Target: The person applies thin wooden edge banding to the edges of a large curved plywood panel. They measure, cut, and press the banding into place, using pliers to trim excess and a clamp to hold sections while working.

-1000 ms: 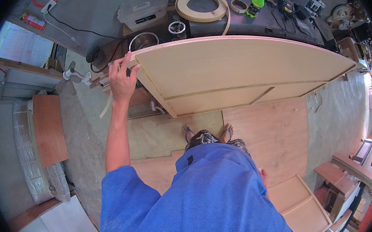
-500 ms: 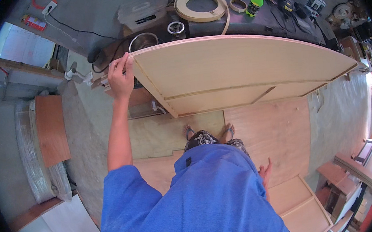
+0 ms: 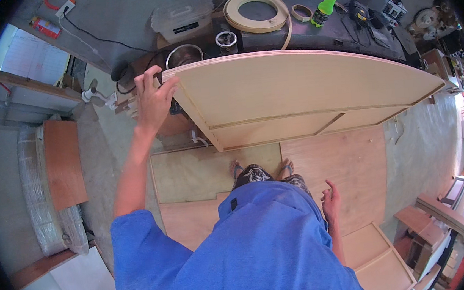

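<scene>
A large pale wooden panel (image 3: pixel 293 87) with thin framing strips stands tilted on its long side in front of the workbench. My left hand (image 3: pixel 154 102) is at its upper left corner, the thumb against the near face and the bent fingers around the end edge. Low at my right side, my right hand (image 3: pixel 330 200) hangs with its fingers apart and nothing in them. It touches neither the panel nor the framed wooden panel (image 3: pixel 378 267) lying behind it on the floor.
On the dark workbench (image 3: pixel 338 36) lie a coil of edge banding (image 3: pixel 282 22), a tape roll (image 3: pixel 301 13), a green bottle (image 3: pixel 325 8), a clear plastic box (image 3: pixel 182 22) and a metal bowl (image 3: pixel 184 54). Plywood sheets (image 3: pixel 334 174) cover the floor underfoot. Wrapped boards (image 3: pixel 40 189) lean at left.
My left thumb has moved right onto the panel's face, and the fingers are more spread. My right hand has risen slightly into fuller view. The panel and bench appear slightly lower in the picture.
</scene>
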Available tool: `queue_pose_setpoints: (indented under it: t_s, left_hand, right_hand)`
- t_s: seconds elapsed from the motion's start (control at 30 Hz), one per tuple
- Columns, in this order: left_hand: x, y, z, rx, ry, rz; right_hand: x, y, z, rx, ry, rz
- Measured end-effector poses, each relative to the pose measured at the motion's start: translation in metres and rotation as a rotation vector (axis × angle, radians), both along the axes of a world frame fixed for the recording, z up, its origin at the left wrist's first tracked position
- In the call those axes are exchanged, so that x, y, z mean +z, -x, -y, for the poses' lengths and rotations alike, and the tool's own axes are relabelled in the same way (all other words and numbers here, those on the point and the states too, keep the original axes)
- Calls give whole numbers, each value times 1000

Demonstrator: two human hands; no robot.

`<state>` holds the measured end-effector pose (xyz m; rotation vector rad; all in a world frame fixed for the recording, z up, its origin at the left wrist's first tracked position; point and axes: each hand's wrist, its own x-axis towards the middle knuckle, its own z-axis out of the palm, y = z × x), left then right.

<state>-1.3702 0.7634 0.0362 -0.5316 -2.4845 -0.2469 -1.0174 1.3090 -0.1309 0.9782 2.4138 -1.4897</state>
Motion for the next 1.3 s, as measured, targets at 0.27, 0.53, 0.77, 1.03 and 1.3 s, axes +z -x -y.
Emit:
queue_pose_setpoints:
  t_s: [0.27, 0.53, 0.77, 1.03, 1.3]
  left_hand:
    - [17, 24, 2, -218, 233, 82]
    - [16, 29, 4, -335, 530, 28]
    - [10, 22, 0, -308, 516, -85]
    - [-4, 15, -8, -156, 484, -96]
    - [-17, 12, -17, 3, 495, -71]
  right_hand:
    - [-16, -11, 16, -6, -1, -1]
    - [-31, -31, 29, 13, -52, 82]
    - [-39, -48, 40, 42, -117, 53]
    - [-15, -68, 58, -31, -5, 149]
    - [-2, -87, 62, -64, -44, 153]
